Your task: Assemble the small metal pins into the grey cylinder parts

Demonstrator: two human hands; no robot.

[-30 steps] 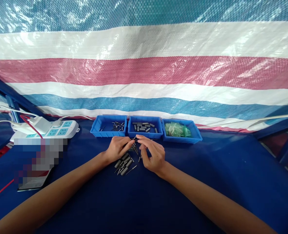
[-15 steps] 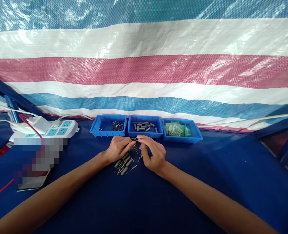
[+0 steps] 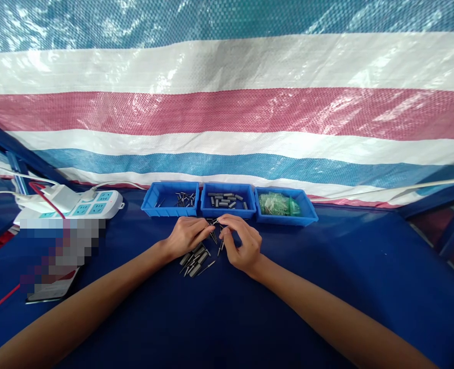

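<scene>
My left hand (image 3: 188, 236) and my right hand (image 3: 244, 240) meet just in front of the bins, fingers pinched close together. A thin silvery metal pin (image 3: 215, 222) spans the small gap between their fingertips, its ends partly hidden. Under the hands several more thin pins (image 3: 221, 247) lie on the table, partly covered. Beside my left hand is a pile of dark grey cylinders (image 3: 195, 269) mixed with pins. A single pin (image 3: 206, 267) lies at the pile's right edge.
Three blue bins stand in a row: the left bin (image 3: 169, 211) holds pins, the middle bin (image 3: 227, 211) grey cylinders, the right bin (image 3: 288, 221) green plastic packets. A power strip (image 3: 109, 202) with cables and a partly blurred phone (image 3: 52, 289) lie left. A striped tarp (image 3: 227, 113) hangs behind.
Both hands stay almost in place, with the fingertips shifting slightly around the pin. The whole view has moved very little; bins and pile are unchanged.
</scene>
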